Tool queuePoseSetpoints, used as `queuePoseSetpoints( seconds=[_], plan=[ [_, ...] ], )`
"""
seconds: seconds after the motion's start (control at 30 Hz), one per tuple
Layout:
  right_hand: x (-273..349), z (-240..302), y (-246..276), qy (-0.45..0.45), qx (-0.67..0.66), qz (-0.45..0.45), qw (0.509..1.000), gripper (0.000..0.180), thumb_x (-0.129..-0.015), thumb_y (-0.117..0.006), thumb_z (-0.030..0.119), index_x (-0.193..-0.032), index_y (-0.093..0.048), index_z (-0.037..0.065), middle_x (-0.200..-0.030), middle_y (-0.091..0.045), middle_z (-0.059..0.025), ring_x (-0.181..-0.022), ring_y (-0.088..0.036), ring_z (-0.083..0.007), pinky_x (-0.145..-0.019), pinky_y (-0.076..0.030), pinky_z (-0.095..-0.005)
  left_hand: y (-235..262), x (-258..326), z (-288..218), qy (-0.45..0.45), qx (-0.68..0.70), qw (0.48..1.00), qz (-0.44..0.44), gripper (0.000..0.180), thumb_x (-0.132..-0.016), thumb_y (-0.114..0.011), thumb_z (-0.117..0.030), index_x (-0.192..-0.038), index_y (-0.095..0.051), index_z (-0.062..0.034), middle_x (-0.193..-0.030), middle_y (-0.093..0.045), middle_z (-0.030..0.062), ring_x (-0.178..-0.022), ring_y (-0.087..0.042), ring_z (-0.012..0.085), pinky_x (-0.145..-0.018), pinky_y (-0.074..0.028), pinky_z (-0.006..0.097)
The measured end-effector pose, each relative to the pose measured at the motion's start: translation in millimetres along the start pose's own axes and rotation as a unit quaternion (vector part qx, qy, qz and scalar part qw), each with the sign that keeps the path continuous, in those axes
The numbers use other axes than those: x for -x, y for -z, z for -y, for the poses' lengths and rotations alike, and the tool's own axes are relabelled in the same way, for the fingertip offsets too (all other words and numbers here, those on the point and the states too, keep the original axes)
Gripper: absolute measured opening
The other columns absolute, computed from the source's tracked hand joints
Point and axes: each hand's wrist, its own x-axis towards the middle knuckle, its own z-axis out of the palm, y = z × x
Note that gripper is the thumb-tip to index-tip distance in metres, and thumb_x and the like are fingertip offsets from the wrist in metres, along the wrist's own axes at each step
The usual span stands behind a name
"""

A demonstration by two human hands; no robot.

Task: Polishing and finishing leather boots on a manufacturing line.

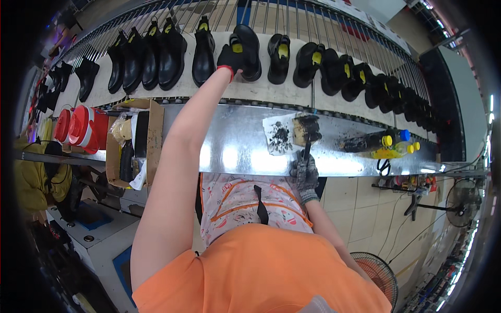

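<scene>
My left hand [228,59], in a black glove with a red cuff, reaches to the rack and grips a black shoe [249,60] with a yellow insole label. In a grey knitted glove, my right hand [305,172] is closed around a thin dark-handled tool [307,150] near the bench's front edge. The tool's far end meets a tan block [301,136] smeared with black; its tip is hard to make out. Beside the block lies a white sheet [279,136] with black smudges and crumbs.
Black ankle boots [172,57] stand left on the pale conveyor [141,96], more low shoes [334,73] to the right. The metal bench [229,151] bears a cardboard box [154,133], red jugs [83,128] and capped bottles [373,141]. A fan [462,203] stands at the right.
</scene>
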Motion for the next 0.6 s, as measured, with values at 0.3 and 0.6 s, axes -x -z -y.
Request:
queuePoseSetpoints(
  seconds=[0.3, 0.6],
  plan=[
    [-1.7, 3.4, 1.8, -0.01, 0.04, -0.047, 0.998, 0.022, -0.093, -0.041, 0.017, -0.112, -0.05, 0.011, -0.073, -0.055, -0.0042, -0.051, -0.051, -0.0115, -0.042, -0.043, -0.0243, -61.0, -14.7, -4.7, -0.141, -0.018, 0.921, -0.363, 0.078, -0.083, -0.054, -0.05, -0.136, -0.031, 0.0031, -0.142, -0.033, 0.0213, -0.131, -0.032, 0.0349, -0.107, -0.028, 0.039],
    [9.3, 11.9, 1.4, -0.017, 0.112, -0.031, 0.993, 0.024, -0.09, -0.049, 0.023, -0.112, -0.048, 0.015, -0.07, -0.053, 0.0011, -0.05, -0.048, -0.0081, -0.042, -0.041, -0.0234, 29.1, -27.7, 68.7, 0.024, -0.383, 0.886, -0.26, 0.077, -0.065, -0.071, -0.035, -0.129, -0.039, -0.0052, -0.117, -0.051, 0.0193, -0.111, -0.049, 0.0351, -0.095, -0.041, 0.044]
  ],
)
